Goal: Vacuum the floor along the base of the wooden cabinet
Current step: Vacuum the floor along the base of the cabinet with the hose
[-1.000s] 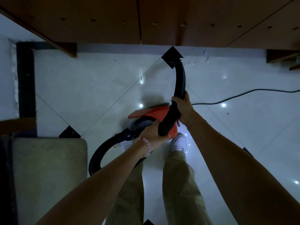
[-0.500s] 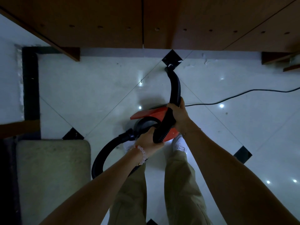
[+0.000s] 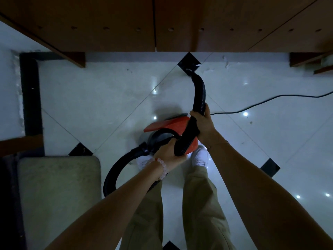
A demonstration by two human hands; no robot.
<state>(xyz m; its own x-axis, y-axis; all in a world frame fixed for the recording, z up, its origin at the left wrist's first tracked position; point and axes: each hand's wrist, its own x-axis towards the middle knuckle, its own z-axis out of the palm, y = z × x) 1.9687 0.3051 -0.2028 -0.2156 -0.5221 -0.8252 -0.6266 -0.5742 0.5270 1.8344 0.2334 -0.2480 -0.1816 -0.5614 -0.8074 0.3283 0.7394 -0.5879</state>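
Hose [image 3: 199, 94] is black and ribbed, runs forward from the hands and curves down so its open tip sits on the floor [image 3: 108, 98] at the near corner of a black diamond tile [image 3: 188, 63], just short of the wooden cabinet [image 3: 115, 22] base — tip near the base line, not touching it. Right hand [image 3: 204, 124] is wrapped tight round the hose farther up, nearer the tip, so it does the steering; left hand [image 3: 168, 154] is clamped on the lower stretch of hose, over the red vacuum [image 3: 173, 126] body, closer to the person. Hose axis points away from the person, roughly square to the cabinet front. Judgement: the next sweep has to go sideways along the base, led by the right hand, left feeding slack. Power cord [image 3: 270, 101] trails off right across the floor — could snag if the sweep goes that way. Pale mat [image 3: 57, 192] lies lower left, well apart.
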